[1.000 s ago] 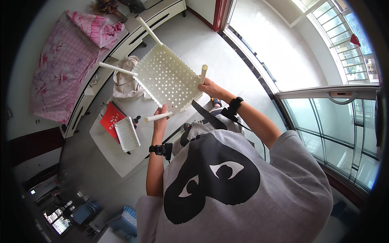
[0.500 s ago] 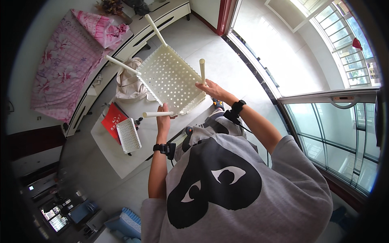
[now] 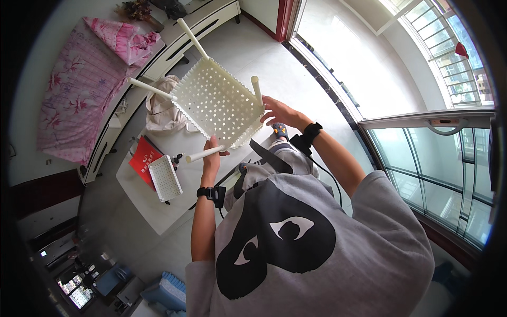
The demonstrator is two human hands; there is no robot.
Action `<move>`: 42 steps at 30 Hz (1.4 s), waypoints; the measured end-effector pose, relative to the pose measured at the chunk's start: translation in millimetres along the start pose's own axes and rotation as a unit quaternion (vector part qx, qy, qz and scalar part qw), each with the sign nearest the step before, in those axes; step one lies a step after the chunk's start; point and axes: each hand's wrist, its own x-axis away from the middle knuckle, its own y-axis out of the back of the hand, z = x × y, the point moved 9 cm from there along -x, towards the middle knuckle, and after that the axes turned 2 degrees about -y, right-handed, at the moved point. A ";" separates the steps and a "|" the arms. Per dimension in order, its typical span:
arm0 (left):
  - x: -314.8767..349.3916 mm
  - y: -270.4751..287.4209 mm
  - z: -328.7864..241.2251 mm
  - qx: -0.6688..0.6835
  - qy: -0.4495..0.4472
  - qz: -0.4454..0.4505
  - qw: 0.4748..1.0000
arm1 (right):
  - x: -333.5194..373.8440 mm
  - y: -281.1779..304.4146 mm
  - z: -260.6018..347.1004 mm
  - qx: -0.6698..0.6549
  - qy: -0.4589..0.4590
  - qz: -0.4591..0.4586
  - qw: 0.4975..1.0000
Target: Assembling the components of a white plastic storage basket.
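Note:
A cream plastic basket tray point(image 3: 211, 100) with star-shaped holes and scalloped edges is held up in front of me, tilted. Round tube legs stick out from its corners, among them a near leg point(image 3: 203, 154) beside my left hand. My left hand point(image 3: 212, 153) is closed on the tray's near corner, its thumb up against the rim and its other fingers partly hidden. At the right corner, by an upright leg point(image 3: 256, 89), my right hand point(image 3: 282, 113) has its fingers apart and slightly curled. Whether its fingertips touch the rim I cannot tell.
Below the tray, a pale table point(image 3: 142, 195) bears a smaller white basket point(image 3: 165, 178) and a red printed sheet point(image 3: 145, 161). A beige bag point(image 3: 163, 111) lies behind them. A long low cabinet point(image 3: 200, 24) and a pink floral cloth point(image 3: 79, 100) stand beyond; a glass door point(image 3: 428, 164) is at right.
My right hand has loosened from the tray's right corner and its fingers have spread. The tray has tipped slightly, while my left hand keeps its hold.

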 end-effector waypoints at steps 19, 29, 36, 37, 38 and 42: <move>11.1 2.6 -1.4 0.023 0.084 0.041 0.995 | -22.4 8.9 -2.1 0.272 0.010 -0.063 0.960; 9.4 -1.8 -1.3 0.014 0.095 0.059 0.994 | -22.0 -2.6 -7.6 0.146 0.029 -0.005 0.989; 15.1 -2.5 -2.5 0.023 0.112 0.059 0.992 | -16.1 -7.9 -0.2 0.131 0.034 0.020 0.991; 16.1 -3.5 -4.3 0.026 0.111 0.063 0.992 | -17.1 -7.6 -2.7 0.129 0.033 0.021 0.991; 17.2 -4.7 -5.8 0.029 0.110 0.066 0.991 | -18.3 -7.5 -3.9 0.105 0.046 0.023 0.993; 15.6 -6.3 -5.2 0.071 0.096 0.065 0.991 | -22.1 -8.0 -4.1 0.069 0.050 0.032 0.996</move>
